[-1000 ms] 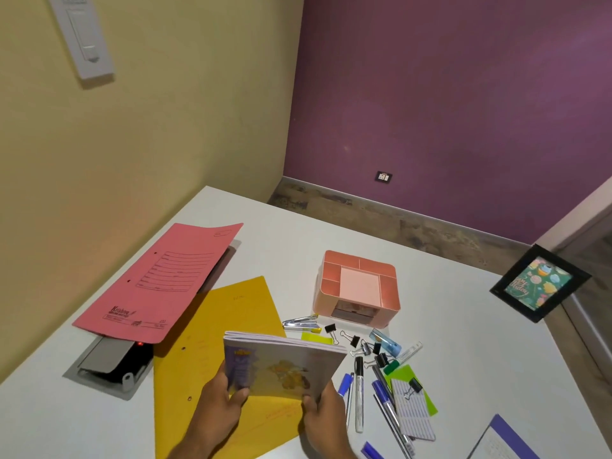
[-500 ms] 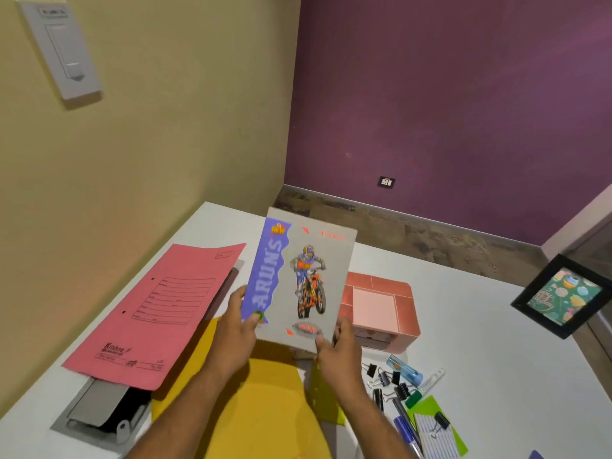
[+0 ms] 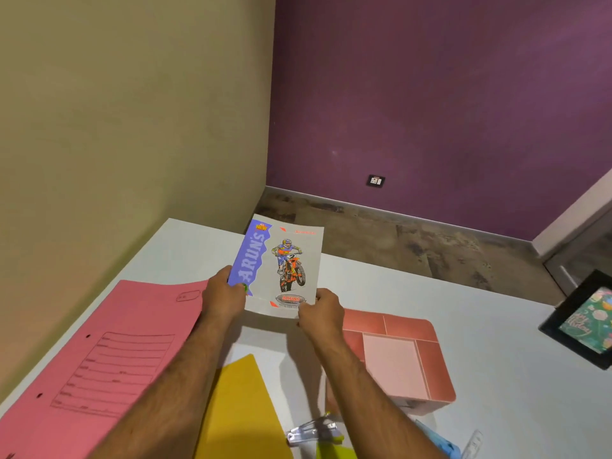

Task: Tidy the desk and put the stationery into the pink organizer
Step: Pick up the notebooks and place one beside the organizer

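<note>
Now both hands, left hand (image 3: pixel 222 294), right hand (image 3: pixel 320 312), fingers clamped on "ARUN'S" notebook (image 3: pixel 281 265), "ALL NEW" corner.

2 folders (image 3: pixel 109 352), 1 notebook (image 3: pixel 281 266), 1 organizer (image 3: pixel 410 329)

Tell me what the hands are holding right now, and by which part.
Both hold the notebook by its bottom edge: the left hand at the lower left corner, the right hand at the lower right corner.
</note>
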